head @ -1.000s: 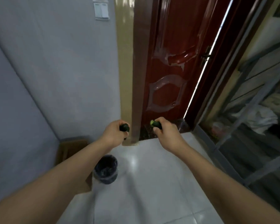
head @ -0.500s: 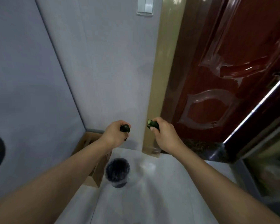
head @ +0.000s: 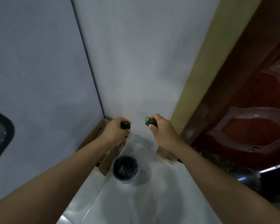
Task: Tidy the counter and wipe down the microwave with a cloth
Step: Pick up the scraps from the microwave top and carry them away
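We hold a dark green piece [head: 125, 125] curled in our left hand [head: 116, 132] and another green piece [head: 151, 121] in our right hand [head: 162, 131], mid-frame, above the black bin [head: 125, 167] at lower centre.

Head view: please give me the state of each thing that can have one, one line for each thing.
Left hand: grips a dark green vegetable piece.
Right hand: grips a green vegetable piece with a pale cut end.
Round black-lined waste bin: open, upright on the floor, some scraps inside.
Brown cardboard box: open at the top, beside the bin.
Dark red wooden door: whether open or shut cannot be told.
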`<state>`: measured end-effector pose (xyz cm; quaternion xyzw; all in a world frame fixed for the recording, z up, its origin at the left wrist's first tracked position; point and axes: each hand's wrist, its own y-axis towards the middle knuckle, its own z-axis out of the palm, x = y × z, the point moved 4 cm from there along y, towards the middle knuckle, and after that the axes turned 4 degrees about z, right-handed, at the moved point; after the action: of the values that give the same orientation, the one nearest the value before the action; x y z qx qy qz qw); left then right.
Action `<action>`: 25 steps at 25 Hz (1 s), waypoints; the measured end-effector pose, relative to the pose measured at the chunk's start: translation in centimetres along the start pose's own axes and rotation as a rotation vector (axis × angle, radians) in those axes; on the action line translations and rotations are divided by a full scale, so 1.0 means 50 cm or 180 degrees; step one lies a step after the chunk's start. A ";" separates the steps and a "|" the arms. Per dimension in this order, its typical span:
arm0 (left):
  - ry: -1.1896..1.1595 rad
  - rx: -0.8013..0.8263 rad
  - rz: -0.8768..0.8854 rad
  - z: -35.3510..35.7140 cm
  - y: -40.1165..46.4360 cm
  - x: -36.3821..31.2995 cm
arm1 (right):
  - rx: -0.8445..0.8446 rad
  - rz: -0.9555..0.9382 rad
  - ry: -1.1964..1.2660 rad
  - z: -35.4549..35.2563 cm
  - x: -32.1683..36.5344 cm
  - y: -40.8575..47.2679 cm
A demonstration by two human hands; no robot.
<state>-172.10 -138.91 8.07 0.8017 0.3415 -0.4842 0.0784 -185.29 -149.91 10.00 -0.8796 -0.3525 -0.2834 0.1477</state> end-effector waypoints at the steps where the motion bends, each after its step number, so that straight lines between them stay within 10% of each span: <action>1: 0.0003 -0.0095 -0.0083 0.001 0.013 0.007 | 0.0106 -0.0080 -0.0035 0.009 -0.007 0.028; 25: -0.0414 -0.1454 -0.2079 0.286 0.161 0.389 | 0.2284 -0.1133 -0.0420 0.454 -0.283 0.357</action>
<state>-171.64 -142.35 -17.15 0.5807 0.6714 -0.4450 0.1181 -172.13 -159.67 -17.67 -0.7137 -0.5845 -0.1065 0.3710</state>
